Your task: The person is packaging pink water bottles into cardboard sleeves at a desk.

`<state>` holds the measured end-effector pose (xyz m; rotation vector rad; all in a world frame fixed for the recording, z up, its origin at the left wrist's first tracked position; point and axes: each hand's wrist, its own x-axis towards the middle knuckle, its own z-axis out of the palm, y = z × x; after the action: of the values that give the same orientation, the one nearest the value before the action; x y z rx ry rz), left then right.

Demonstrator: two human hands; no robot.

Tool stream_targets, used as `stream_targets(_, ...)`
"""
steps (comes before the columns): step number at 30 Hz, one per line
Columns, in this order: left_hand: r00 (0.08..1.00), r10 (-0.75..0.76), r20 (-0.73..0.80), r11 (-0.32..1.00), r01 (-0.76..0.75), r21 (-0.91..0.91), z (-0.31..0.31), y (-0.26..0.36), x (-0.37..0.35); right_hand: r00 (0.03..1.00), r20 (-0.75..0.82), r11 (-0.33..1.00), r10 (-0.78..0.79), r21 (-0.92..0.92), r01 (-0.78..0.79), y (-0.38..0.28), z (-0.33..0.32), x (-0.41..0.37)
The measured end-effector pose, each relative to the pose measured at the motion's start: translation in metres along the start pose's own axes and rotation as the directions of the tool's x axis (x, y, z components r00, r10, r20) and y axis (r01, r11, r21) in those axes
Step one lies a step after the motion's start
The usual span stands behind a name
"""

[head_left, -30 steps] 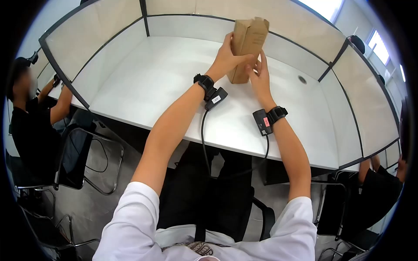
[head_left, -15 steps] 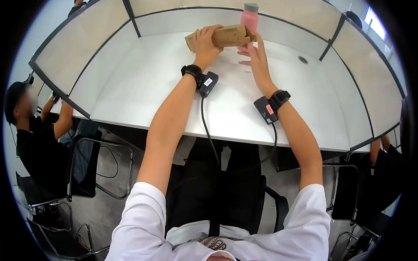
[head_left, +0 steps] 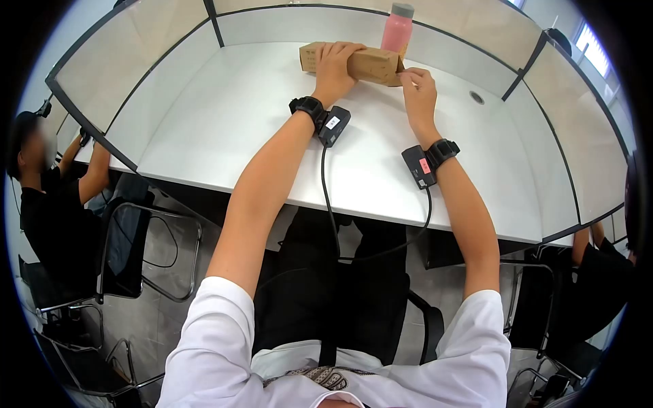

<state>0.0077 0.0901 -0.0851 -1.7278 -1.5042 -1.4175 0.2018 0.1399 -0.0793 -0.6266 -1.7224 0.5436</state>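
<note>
A long brown cardboard box lies on its side near the back of the white table. My left hand is wrapped over the box's left half. At its right end, my right hand has fingers pinched together at the flap edge. Just behind that end stands a pink bottle with a grey cap, upright. Both wrists wear black straps with small cabled modules.
Low partitions with dark frames surround the table. A round cable hole is at the back right. One person sits beyond the left partition, another beyond the right. Cables hang from my wrists to my lap.
My right hand has drawn its spread fingers together at the box's right end. The box and my left hand appear slightly farther right, and the camera view has shifted a little.
</note>
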Motion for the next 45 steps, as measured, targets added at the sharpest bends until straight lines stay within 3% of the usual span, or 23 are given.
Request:
stream_targets(5, 0.999, -0.014, 0.043, 0.999, 0.012, 0.046, -0.001, -0.002, 0.0, 0.993, 0.068, 0.992, -0.093, 0.09, 0.087, -0.012, -0.001, 0.001)
stream_targets(8, 1.0, 0.002, 0.03, 1.0, -0.002, 0.003, 0.004, -0.011, -0.003, 0.994, 0.109, 0.994, -0.018, 0.112, 0.006, -0.001, 0.0, 0.001)
stream_targets(11, 1.0, -0.012, 0.012, 1.0, 0.012, 0.013, 0.002, -0.005, -0.004, 0.989, 0.123, 0.992, 0.086, 0.086, -0.097, 0.001, 0.0, 0.001)
stream_targets(15, 0.997, -0.071, 0.004, 0.997, 0.071, 0.035, 0.004, -0.006, -0.003, 0.987, 0.128, 0.995, 0.095, -0.041, -0.091, -0.006, -0.001, -0.001)
stream_targets(18, 0.997, -0.061, -0.035, 0.997, 0.063, 0.047, 0.005, -0.009, -0.004, 0.993, 0.122, 1.0, 0.007, 0.0, -0.007, 0.003, 0.008, 0.0)
stream_targets(21, 0.999, -0.042, -0.01, 0.995, 0.042, 0.094, 0.007, -0.014, -0.003, 0.98, 0.144, 0.971, 0.135, 0.177, -0.16, -0.018, 0.003, -0.003)
stream_targets(24, 1.0, -0.026, 0.011, 0.995, 0.025, 0.1, 0.006, -0.014, -0.004, 0.952, 0.235, 0.979, 0.197, 0.012, -0.205, -0.018, -0.004, 0.001)
stream_targets(27, 0.999, -0.043, 0.018, 0.995, 0.041, 0.094, 0.002, -0.01, -0.004, 0.958, 0.206, 0.952, 0.197, 0.192, -0.237, -0.013, -0.002, 0.001)
stream_targets(30, 0.999, 0.007, 0.04, 0.995, -0.011, 0.103, 0.003, -0.014, -0.004, 0.957, 0.197, 0.92, 0.213, 0.288, -0.264, -0.002, 0.002, 0.003)
stream_targets(36, 0.999, -0.026, -0.024, 0.999, 0.027, 0.042, 0.004, -0.01, -0.002, 0.951, 0.197, 0.835, 0.239, 0.458, -0.305, -0.01, 0.0, 0.002)
stream_targets(42, 0.998, -0.041, -0.052, 0.998, 0.043, 0.046, 0.003, -0.008, -0.002, 0.97, 0.067, 0.866, 0.236, 0.439, -0.241, -0.002, 0.0, 0.002)
stream_targets(45, 0.998, -0.055, -0.038, 0.996, 0.058, 0.062, 0.003, -0.006, -0.002, 0.99, 0.001, 0.893, 0.141, 0.431, -0.127, 0.007, 0.001, 0.004)
